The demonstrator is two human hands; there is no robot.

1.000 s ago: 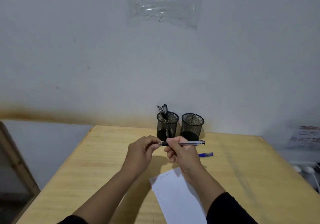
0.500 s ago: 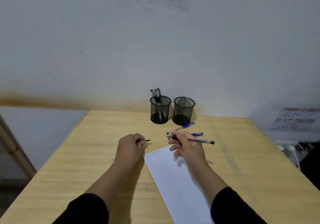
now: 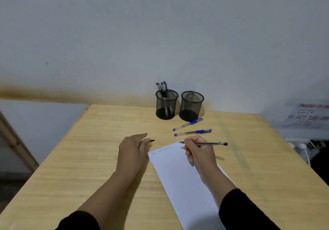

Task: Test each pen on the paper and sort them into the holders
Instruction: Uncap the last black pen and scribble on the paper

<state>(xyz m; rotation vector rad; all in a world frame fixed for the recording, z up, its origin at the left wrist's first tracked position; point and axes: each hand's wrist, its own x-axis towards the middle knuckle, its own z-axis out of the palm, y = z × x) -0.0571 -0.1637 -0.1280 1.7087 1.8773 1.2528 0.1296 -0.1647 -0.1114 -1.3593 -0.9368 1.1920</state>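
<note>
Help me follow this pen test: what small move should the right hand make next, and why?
Probably lower the pen and scribble. The right hand holds it uncapped, tip just at the far edge of the paper, beside earlier scribbles. The left hand holds the cap.

Right hand (image 3: pixel 197 150) grips black pen (image 3: pixel 206 143), tip at far edge of paper (image 3: pixel 179 180) beside small scribbles. Left hand (image 3: pixel 132 148) rests on wooden table (image 3: pixel 89 158), holding pen cap (image 3: pixel 151 140). Two blue pens (image 3: pixel 193 132) lie beyond the paper. Two mesh holders against wall: left holder (image 3: pixel 166 105) contains black pens, right holder (image 3: pixel 191 106) shows none. Handwritten notice (image 3: pixel 308 116) at right.
</note>
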